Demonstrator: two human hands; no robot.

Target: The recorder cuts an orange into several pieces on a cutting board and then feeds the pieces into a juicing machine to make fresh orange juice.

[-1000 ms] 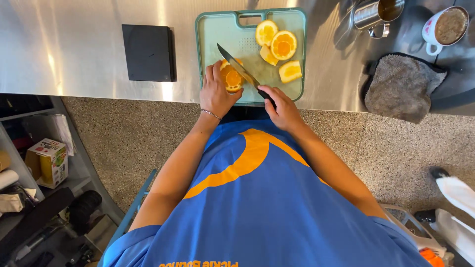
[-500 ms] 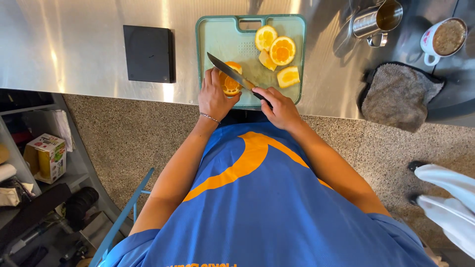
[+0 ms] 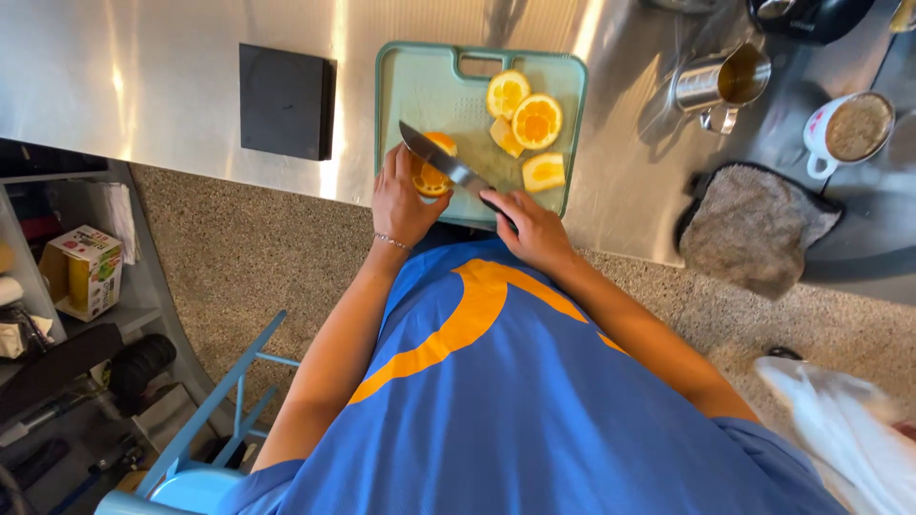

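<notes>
Left hand [image 3: 401, 200] clamped, right hand [image 3: 534, 227] fisted

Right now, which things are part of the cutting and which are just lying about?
In use: left hand steadying an orange; right hand holding a knife; cutting board; cut slices.
Lying about: black block; metal jug; mug; grey cloth.

Shiny steel table [image 3: 143, 86] catching streaks of light, speckled stone floor [image 3: 258, 248], grey shelf [image 3: 57, 286] at left, blue stool [image 3: 210, 420] below
</notes>
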